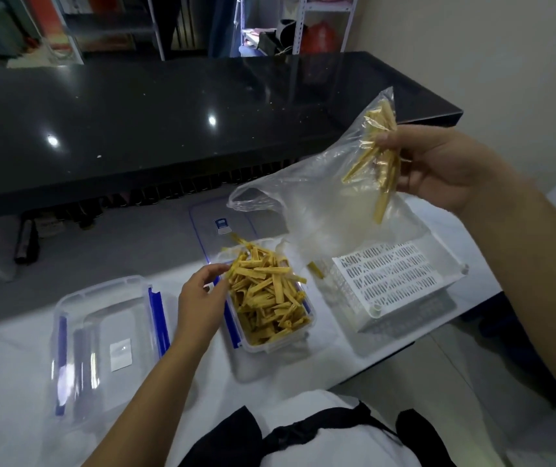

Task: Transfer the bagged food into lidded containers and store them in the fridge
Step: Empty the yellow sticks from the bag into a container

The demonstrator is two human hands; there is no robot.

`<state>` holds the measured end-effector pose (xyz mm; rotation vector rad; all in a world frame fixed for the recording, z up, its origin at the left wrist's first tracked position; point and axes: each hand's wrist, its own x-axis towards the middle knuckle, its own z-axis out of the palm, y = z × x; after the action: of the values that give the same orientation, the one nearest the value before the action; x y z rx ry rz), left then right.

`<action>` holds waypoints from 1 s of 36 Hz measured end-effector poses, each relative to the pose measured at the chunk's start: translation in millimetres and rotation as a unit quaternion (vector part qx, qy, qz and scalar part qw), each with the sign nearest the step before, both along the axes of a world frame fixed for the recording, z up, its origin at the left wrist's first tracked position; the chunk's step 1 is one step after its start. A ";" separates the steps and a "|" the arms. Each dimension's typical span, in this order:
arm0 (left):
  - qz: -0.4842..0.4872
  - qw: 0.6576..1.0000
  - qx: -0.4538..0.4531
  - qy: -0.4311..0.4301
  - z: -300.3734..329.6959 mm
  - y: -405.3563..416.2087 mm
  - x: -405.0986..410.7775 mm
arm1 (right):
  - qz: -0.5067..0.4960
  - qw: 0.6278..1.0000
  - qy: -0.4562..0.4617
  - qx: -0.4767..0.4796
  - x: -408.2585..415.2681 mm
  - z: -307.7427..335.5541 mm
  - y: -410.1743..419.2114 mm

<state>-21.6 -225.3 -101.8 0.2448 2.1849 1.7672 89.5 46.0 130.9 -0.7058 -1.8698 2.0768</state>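
**Last strips clinging in the bag, container already heaped**

Head view: the right hand (438, 170) pinches the upended clear plastic bag (307, 203) by its closed end, fingers curled round a bunch of yellow food strips (379, 156) trapped inside. The bag's mouth hangs toward the filled container (270, 305), which stands on the white table (7, 338) with strips piled above its rim. The left hand (202, 298) rests against the container's near-left wall, fingers loosely bent around its corner, steadying it.

The risks, as I judge them: the bag's mouth sags to the left of the pinched bunch, so strips released now could slide out past the rim. One stray strip (315, 269) already lies just beside the white slotted basket (401, 281). The heap also stands proud of the rim, so a lid pressed on may crush strips or fail to latch.

Hard to make out: a flat clear lid (222, 224) lies beyond the container, partly covered by the bag. An empty container (108, 335) sits to the left; another at the left edge is cut off. Whether the left fingertips touch the food is possibly so, but unclear. No fridge is in view.
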 end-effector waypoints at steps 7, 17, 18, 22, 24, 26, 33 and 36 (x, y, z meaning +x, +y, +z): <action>-0.010 1.000 0.025 0.016 12.2 11.1 2.7 | -0.034 0.993 0.018 -0.110 22.5 -14.5 16.8; -0.014 1.000 0.023 0.009 11.9 35.5 3.8 | -0.089 0.983 0.027 -0.158 55.1 -35.2 58.6; -0.015 1.000 0.019 0.011 12.3 38.7 4.6 | -0.094 0.984 0.012 -0.150 56.5 -41.2 66.0; -0.018 1.000 0.009 0.022 14.0 51.7 8.1 | -0.142 0.981 -0.104 -0.079 59.1 -79.4 97.8; -0.020 0.999 -0.005 0.032 15.2 56.7 10.0 | -0.174 0.971 -0.154 -0.051 59.2 -100.7 112.2; -0.018 0.999 -0.018 0.037 15.9 60.4 12.5 | -0.223 0.957 -0.183 -0.017 58.9 -120.1 124.9; -0.017 0.995 -0.078 0.052 19.7 67.1 21.8 | -0.210 0.911 -0.278 0.221 70.8 -167.9 116.1; -0.038 0.990 -0.114 0.071 23.4 70.7 24.9 | -0.076 0.878 -0.314 0.354 79.0 -173.0 101.7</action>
<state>3.3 -154.6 -78.4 0.4052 2.4192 1.4834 168.4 147.8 -42.1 -1.3395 -2.5548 0.9522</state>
